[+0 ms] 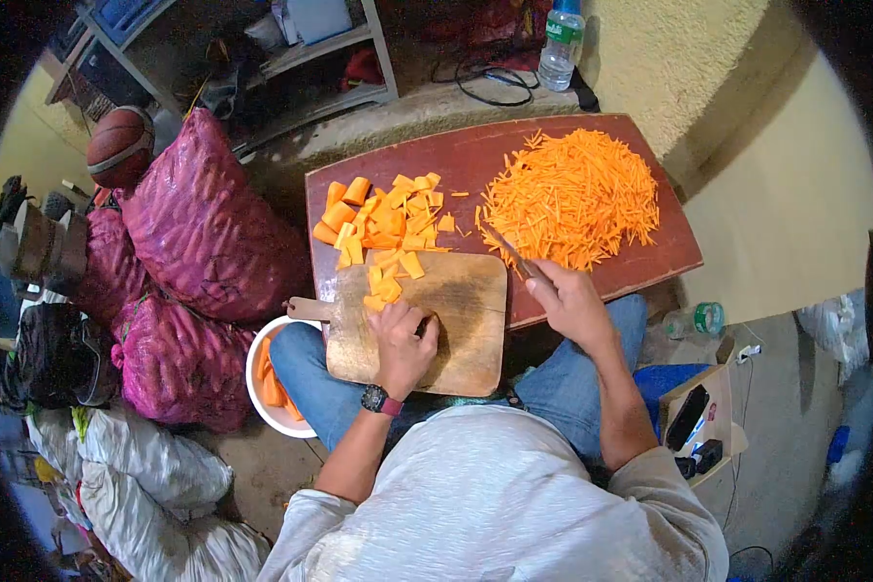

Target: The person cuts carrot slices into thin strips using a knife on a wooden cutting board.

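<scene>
My right hand is closed round the handle of a knife, whose blade points up and left to the edge of a big pile of thin orange carrot strips. My left hand rests on the wooden cutting board with bent fingers, touching or close to some carrot pieces; whether it grips one is hidden. Beyond the board, chunks and slices of carrot lie heaped on the red table.
Left of my knee stands a white bucket with peeled carrots. Pink mesh sacks and a basketball are at the left. A water bottle stands behind the table; an open box is at the right.
</scene>
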